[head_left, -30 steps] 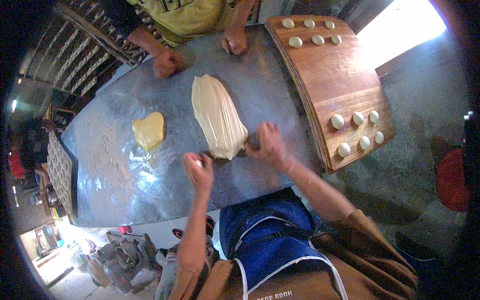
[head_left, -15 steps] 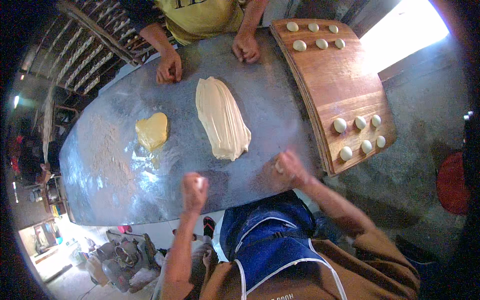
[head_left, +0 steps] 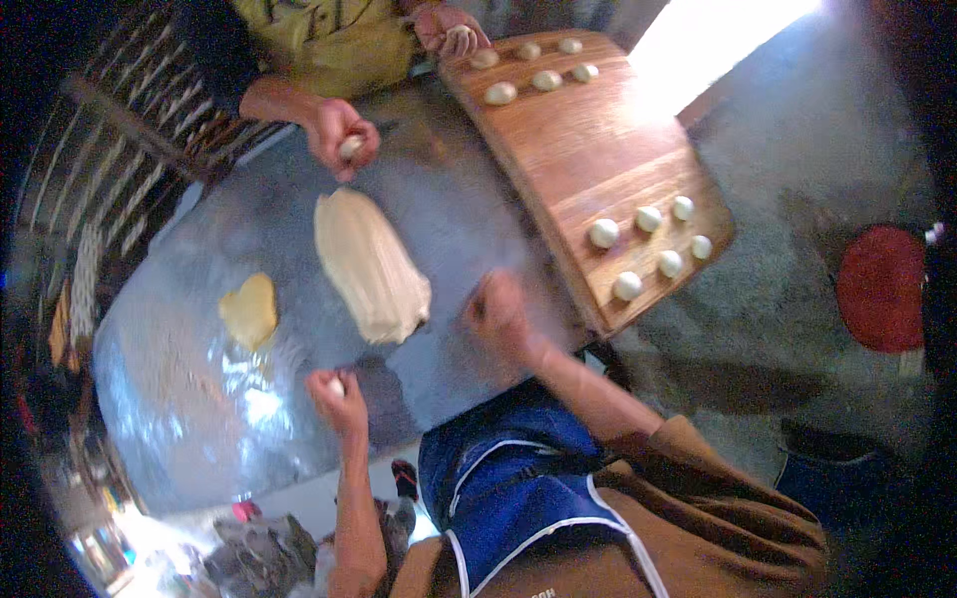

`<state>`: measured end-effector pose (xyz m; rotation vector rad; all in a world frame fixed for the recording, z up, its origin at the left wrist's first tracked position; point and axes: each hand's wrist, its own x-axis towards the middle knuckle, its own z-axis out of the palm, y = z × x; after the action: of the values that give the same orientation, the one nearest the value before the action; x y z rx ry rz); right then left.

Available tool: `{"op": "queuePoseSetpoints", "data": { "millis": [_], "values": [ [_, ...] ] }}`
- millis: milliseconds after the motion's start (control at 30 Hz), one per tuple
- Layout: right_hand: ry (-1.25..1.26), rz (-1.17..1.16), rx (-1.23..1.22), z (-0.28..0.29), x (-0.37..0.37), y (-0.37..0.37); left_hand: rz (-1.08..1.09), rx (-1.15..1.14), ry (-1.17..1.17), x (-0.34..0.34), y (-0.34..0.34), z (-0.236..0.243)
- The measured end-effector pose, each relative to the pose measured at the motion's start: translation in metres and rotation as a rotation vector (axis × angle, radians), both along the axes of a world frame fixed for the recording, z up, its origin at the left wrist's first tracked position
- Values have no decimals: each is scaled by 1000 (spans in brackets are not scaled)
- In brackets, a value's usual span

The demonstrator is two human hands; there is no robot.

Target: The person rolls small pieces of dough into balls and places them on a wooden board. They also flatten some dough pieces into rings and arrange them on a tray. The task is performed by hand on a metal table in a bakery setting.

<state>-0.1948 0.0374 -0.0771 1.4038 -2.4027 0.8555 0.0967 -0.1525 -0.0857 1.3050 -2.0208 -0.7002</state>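
Observation:
My left hand (head_left: 337, 404) is closed around a small white dough piece (head_left: 337, 387) at the near edge of the metal table (head_left: 169, 419). My right hand (head_left: 498, 309), smeared by motion, is curled closed between the long pale folded dough (head_left: 371, 267) and the wooden board; what it holds is unclear. A glossy yellow heart-shaped mass (head_left: 249, 311) lies left of the dough. Across the table, a co-worker's hand (head_left: 337, 135) grips a pale dough piece above the dough's far end; their other hand (head_left: 447, 30) holds another piece beside the board.
A stacked wooden board (head_left: 563, 149) on the table's right bears several white dough balls (head_left: 627, 286) in two groups. A red round object (head_left: 879, 289) stands on the concrete floor at right. A slatted rack (head_left: 100, 140) is at upper left, cluttered objects (head_left: 254, 553) at lower left.
The view has shifted, so the board appears further left. The co-worker's hands have moved apart, one to the board's far corner, with dough pieces now showing. My right hand is nearer the board's side.

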Motion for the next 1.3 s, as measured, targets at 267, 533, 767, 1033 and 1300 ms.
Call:
{"op": "queuePoseSetpoints", "data": {
  "millis": [267,533,767,1033,1300],
  "values": [
    [26,153,269,4,-12,50,-652,56,-579,10,-16,84],
    [-568,505,126,59,-16,97,-1030,-146,-195,-227,47,189],
    [-431,-322,-397,186,-148,240,-1368,4,424,-532,224,192],
    [-23,-975,40,148,-288,296,-1402,-74,86,-615,292,158],
    [-269,-814,-122,114,-267,332,-567,-8,-55,-361,154,153]
  ]
}}
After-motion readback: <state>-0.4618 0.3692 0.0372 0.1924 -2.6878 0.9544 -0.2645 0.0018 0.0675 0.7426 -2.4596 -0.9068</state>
